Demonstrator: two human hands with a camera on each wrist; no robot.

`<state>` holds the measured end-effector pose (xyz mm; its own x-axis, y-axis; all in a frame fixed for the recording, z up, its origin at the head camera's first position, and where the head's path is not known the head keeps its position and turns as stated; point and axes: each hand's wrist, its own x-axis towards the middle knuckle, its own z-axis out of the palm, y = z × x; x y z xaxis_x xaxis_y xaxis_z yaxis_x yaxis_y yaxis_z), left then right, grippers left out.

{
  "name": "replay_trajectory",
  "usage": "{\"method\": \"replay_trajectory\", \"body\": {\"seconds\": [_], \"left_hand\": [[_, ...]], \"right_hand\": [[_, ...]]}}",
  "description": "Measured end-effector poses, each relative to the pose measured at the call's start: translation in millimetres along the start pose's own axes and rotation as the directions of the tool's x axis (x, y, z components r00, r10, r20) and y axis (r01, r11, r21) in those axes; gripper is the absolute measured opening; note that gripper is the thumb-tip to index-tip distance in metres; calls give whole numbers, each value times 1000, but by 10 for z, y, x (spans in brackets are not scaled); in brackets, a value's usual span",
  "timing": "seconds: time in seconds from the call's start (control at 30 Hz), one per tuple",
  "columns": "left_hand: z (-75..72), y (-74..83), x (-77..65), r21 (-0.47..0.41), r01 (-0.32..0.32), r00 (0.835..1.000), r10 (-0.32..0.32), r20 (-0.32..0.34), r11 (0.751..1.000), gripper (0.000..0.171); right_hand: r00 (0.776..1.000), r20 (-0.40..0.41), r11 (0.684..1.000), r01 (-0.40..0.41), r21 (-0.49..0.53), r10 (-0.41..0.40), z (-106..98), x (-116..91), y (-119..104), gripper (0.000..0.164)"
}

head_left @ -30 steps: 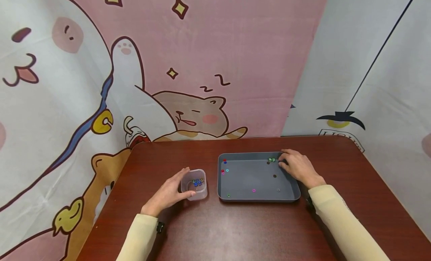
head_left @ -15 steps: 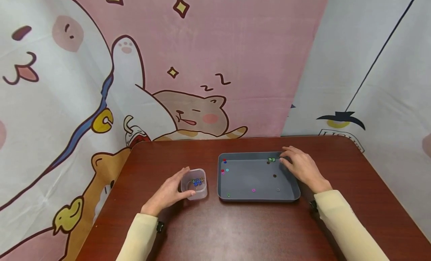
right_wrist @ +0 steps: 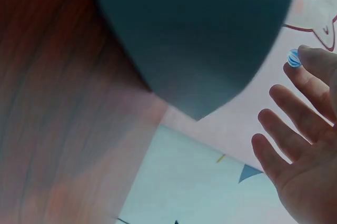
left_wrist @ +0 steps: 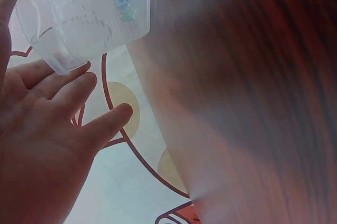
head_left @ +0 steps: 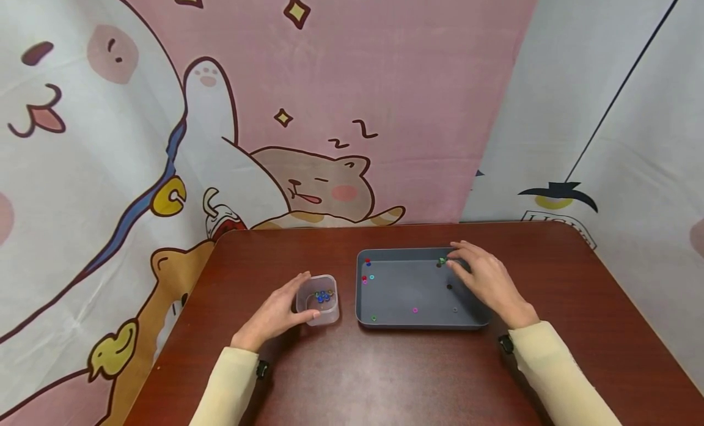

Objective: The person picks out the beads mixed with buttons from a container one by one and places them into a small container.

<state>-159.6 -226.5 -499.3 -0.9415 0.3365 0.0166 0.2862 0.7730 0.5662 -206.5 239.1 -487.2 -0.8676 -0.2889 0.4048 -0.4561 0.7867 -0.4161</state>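
Note:
A small clear plastic container (head_left: 328,317) stands left of the grey tray (head_left: 407,291), with several blue and yellowish marbles (head_left: 322,297) inside. My left hand (head_left: 277,313) holds it from the left, thumb at the near side and fingers at the far side. Above the tray's right end is my right hand (head_left: 489,282). In the right wrist view, its thumb and index finger pinch a blue-and-white striped marble (right_wrist: 294,58), while the other fingers stay spread. Green marbles (head_left: 442,260) lie at the tray's far right, partly hidden behind the fingertips.
Inside the tray lie small coloured rings: a magenta ring (head_left: 415,310), a green ring (head_left: 374,318), a cyan ring (head_left: 371,277) and several others. The tray's low rim surrounds them. Beyond the brown table (head_left: 363,377) hangs a cartoon-printed cloth (head_left: 418,108).
My right hand drew slightly back to the right, then moved left over the tray's far right corner, covering part of the green marbles. My left hand and the container stayed put.

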Motion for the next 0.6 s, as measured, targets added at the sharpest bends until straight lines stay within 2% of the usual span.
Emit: {"method": "replay_trajectory", "body": {"seconds": [0.23,0.4,0.6], "left_hand": [[-6,9,-6,2,2,1000,-2,-1,1000,96],[-11,14,-11,0,16,1000,-16,7,1000,95],[-11,25,-7,2,2,1000,-2,4,1000,93]], "right_hand": [[998,-50,997,32,64,-29,57,-46,-195,19],[996,-65,994,59,87,-54,110,-64,-349,18],[996,-62,989,72,130,-65,167,-67,-539,21]]}}
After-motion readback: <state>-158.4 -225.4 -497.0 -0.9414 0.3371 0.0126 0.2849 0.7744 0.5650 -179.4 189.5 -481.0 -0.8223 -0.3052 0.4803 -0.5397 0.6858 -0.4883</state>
